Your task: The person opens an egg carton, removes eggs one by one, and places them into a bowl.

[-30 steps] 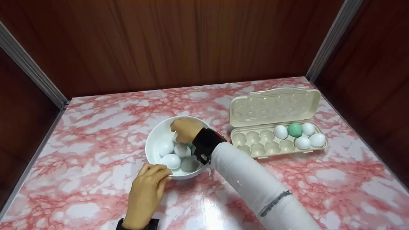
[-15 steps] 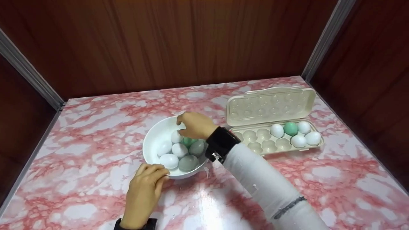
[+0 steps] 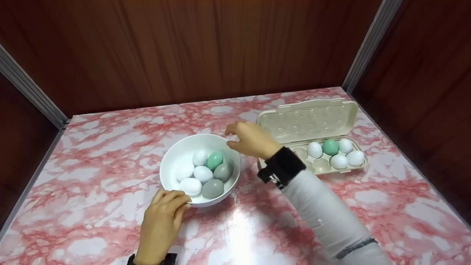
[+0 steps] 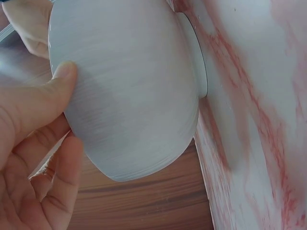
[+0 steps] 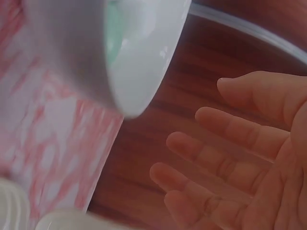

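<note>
A white bowl [image 3: 174,156] stands on the table, holding several white eggs [image 3: 191,186], two grey eggs [image 3: 212,188] and a green egg [image 3: 214,161]. My left hand [image 3: 160,222] pinches the bowl's near-left rim; in the left wrist view its thumb [image 4: 63,79] lies against the outer wall. To the right of the bowl, my right hand [image 3: 254,140] hovers between it and the egg carton. The right wrist view shows that right hand [image 5: 240,163] with spread fingers and nothing in it. Several white eggs [image 3: 339,161] and one green egg [image 3: 330,147] fill the carton's right end.
The beige egg carton [image 3: 322,165] lies at the right with its lid [image 3: 309,121] raised behind it. My right forearm hides its left end. Beneath everything is a red-and-white marbled table [image 3: 110,165], with dark wooden panels [image 3: 176,55] at the back and sides.
My right hand has lifted out of the bowl and moved right, past its rim, uncovering the green egg. The left hand stays at the rim. The whole head view has shifted slightly.
</note>
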Tool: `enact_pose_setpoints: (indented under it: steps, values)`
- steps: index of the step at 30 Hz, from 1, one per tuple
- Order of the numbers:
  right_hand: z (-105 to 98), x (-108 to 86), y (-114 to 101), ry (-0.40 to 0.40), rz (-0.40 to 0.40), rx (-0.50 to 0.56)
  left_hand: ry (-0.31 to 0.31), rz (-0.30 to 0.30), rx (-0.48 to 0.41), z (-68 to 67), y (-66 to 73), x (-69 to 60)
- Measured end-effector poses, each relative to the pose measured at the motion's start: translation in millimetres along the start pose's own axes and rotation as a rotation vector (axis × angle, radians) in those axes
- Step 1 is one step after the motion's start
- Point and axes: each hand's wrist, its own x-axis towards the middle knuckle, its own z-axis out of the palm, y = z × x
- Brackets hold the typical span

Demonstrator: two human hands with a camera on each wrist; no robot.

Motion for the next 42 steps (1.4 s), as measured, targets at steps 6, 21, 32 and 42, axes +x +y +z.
enact_pose_setpoints:
  steps: [6,21,32,42]
  values:
    - [-5.7,-20.4,27.8,0.042,0.068,0.050,-0.002,-0.014,-0.003,-0.3,0.2,-0.1]
    - [-28.5,-84.1,120.5,0.109,0.315,0.087,-0.006,-0.014,-0.003,0.1,1.3,1.5]
    - [-33.6,-107.5,154.9,0.115,0.423,0.005,-0.011,-0.027,0.000,-0.1,2.7,2.1]
    - [-26.5,-112.8,163.0,0.085,0.431,0.023,-0.015,-0.037,0.001,-0.2,2.1,0.8]
